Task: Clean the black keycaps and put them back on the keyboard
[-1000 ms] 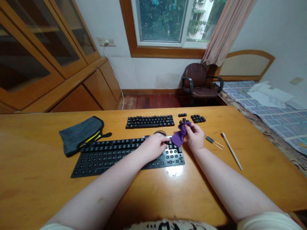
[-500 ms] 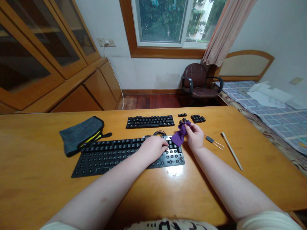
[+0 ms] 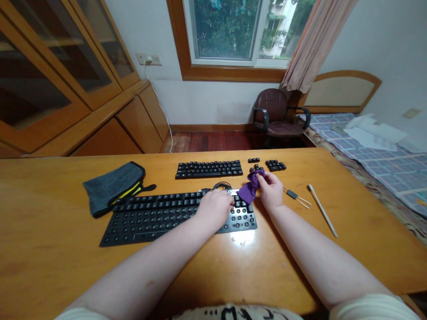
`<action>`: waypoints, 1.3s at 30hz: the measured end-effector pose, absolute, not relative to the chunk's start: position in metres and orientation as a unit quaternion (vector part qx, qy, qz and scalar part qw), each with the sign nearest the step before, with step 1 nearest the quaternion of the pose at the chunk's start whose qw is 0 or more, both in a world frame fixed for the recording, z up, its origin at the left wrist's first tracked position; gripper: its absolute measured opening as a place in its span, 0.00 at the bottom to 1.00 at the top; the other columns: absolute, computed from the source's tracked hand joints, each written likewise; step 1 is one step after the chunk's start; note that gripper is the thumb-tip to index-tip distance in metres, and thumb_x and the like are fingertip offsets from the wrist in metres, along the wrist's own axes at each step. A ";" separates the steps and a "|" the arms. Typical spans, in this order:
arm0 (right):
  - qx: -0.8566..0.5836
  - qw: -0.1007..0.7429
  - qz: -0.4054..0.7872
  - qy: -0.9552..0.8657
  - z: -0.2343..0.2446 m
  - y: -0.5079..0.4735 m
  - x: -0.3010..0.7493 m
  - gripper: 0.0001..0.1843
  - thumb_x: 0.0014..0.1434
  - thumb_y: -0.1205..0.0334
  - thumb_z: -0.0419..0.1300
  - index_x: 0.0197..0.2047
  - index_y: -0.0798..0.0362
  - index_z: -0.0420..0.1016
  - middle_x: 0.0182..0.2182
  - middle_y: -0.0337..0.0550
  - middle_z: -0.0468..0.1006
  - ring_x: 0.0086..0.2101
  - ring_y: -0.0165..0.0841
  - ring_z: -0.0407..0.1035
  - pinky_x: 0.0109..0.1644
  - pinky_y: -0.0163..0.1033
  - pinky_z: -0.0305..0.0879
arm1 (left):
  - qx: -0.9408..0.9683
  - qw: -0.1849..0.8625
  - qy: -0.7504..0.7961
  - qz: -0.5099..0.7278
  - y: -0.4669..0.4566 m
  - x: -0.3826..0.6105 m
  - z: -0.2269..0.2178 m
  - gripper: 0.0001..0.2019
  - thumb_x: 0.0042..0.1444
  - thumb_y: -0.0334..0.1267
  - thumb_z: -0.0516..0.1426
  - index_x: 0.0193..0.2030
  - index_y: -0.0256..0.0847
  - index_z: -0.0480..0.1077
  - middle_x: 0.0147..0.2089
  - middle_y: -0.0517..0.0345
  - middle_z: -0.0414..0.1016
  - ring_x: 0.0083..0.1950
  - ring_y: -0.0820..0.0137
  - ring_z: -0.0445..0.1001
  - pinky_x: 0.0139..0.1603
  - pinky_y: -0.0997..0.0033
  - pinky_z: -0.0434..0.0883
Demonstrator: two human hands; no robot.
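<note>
A black keyboard base (image 3: 156, 215) with its keycaps off lies on the wooden desk (image 3: 50, 222). My left hand (image 3: 215, 206) rests curled on its right part, fingers closed; what they pinch is hidden. Just past the keyboard's right end, my right hand (image 3: 271, 190) grips a purple cloth (image 3: 250, 187). Behind them, removed black keycaps (image 3: 209, 169) lie in keyboard order, with smaller groups (image 3: 275, 165) to the right.
A grey pouch with yellow trim (image 3: 112, 186) lies at the left of the keyboard. A wire keycap puller (image 3: 296, 198) and a pale stick (image 3: 322, 209) lie right of my right hand. A cabinet stands left, a chair (image 3: 275, 113) and bed beyond the desk.
My left hand has slid slightly toward me over the keyboard's right part. My right hand holds the purple cloth in nearly the same spot.
</note>
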State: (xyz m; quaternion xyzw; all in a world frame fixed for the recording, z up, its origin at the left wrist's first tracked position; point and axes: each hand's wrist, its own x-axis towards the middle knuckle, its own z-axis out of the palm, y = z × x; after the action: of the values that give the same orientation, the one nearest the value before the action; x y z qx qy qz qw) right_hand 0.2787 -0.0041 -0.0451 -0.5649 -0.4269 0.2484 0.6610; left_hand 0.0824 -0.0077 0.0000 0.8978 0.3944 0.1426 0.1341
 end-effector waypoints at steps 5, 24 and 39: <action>-0.561 0.662 0.255 -0.426 -0.045 -0.005 0.278 0.10 0.51 0.57 0.60 0.34 0.55 0.74 0.32 0.45 0.77 0.33 0.35 0.72 0.42 0.46 0.68 | 0.890 0.126 0.424 0.109 -0.006 0.082 -0.001 0.04 0.47 0.36 0.59 0.29 0.43 0.76 0.30 0.54 0.76 0.35 0.62 0.72 0.37 0.65 0.66; -0.559 0.661 0.246 -0.436 -0.046 -0.004 0.278 0.11 0.49 0.56 0.61 0.33 0.55 0.75 0.31 0.45 0.78 0.33 0.36 0.72 0.42 0.45 0.68 | 0.914 0.051 0.395 0.073 -0.020 0.086 -0.005 0.08 0.54 0.31 0.52 0.29 0.37 0.73 0.30 0.51 0.73 0.36 0.64 0.69 0.39 0.65 0.67; -0.559 0.661 0.253 -0.432 -0.050 -0.003 0.281 0.12 0.49 0.56 0.62 0.34 0.56 0.75 0.31 0.46 0.78 0.33 0.36 0.72 0.42 0.45 0.68 | 0.925 0.024 0.369 0.087 -0.029 0.087 -0.002 0.07 0.53 0.28 0.52 0.29 0.37 0.70 0.31 0.53 0.73 0.37 0.63 0.70 0.35 0.65 0.66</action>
State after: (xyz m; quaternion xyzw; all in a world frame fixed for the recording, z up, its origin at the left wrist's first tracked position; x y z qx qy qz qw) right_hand 0.2808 -0.0034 -0.0503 -0.5590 -0.4325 0.2533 0.6605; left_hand 0.0872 -0.0291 -0.0018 0.9250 0.3689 0.0874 0.0244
